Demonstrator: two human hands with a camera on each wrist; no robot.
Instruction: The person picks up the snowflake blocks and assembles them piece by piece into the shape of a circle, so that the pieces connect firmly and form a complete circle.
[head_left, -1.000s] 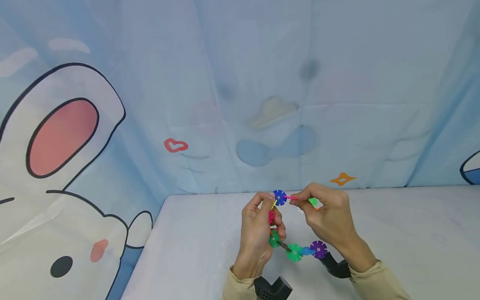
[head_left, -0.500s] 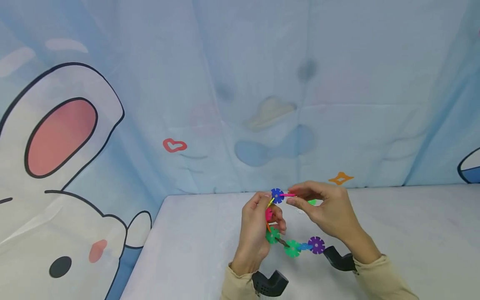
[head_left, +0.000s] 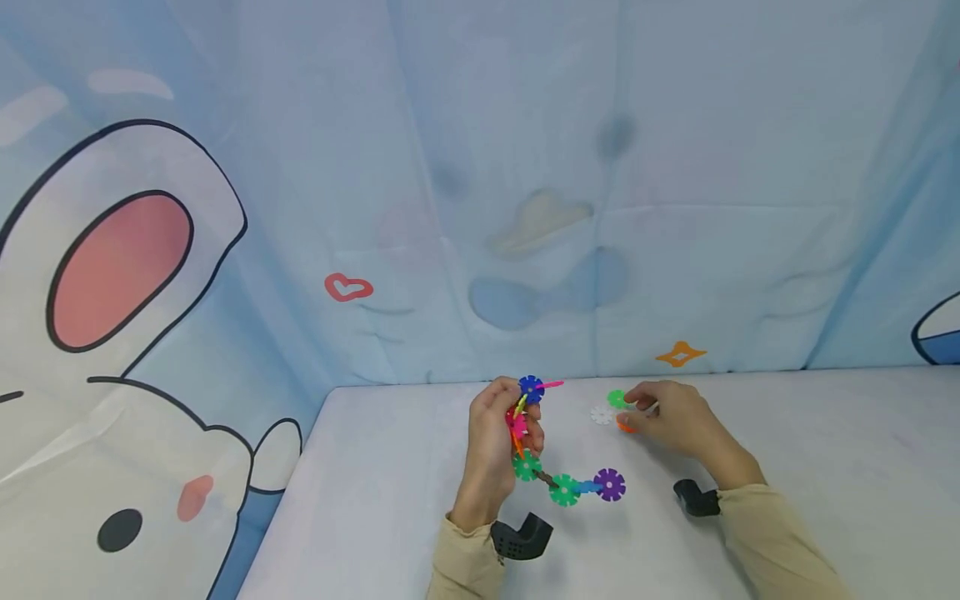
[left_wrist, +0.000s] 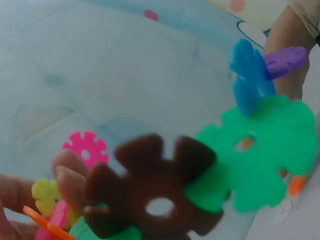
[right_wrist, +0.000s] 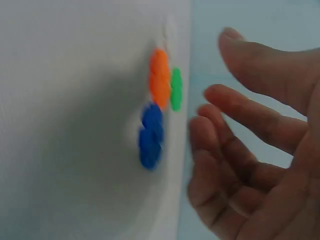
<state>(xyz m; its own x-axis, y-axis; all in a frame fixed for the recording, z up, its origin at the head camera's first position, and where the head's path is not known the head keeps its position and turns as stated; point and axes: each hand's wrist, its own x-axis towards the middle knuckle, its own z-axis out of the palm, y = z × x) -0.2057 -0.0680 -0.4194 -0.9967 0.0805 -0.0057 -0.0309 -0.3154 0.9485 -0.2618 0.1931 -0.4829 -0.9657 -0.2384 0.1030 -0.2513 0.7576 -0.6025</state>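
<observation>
My left hand grips a chain of snowflake-shaped interlocking discs near its upper end. A dark blue disc tops the chain, with a pink disc slotted edge-on into it, pointing right. Below the fingers the chain curves right through green and brown discs to a purple disc at its free end. My right hand holds nothing; its fingers are loosely bent with the thumb apart. It hovers at several loose discs: orange, green and blue.
A loose white disc lies left of the orange one on the white table. Behind the table's far edge hangs a light blue printed curtain. A black wrist mount sticks out from each sleeve.
The right hand has let go of the pink disc, which stays in the blue disc, and has moved right and down to the loose discs. The left hand has shifted slightly left with the chain.
</observation>
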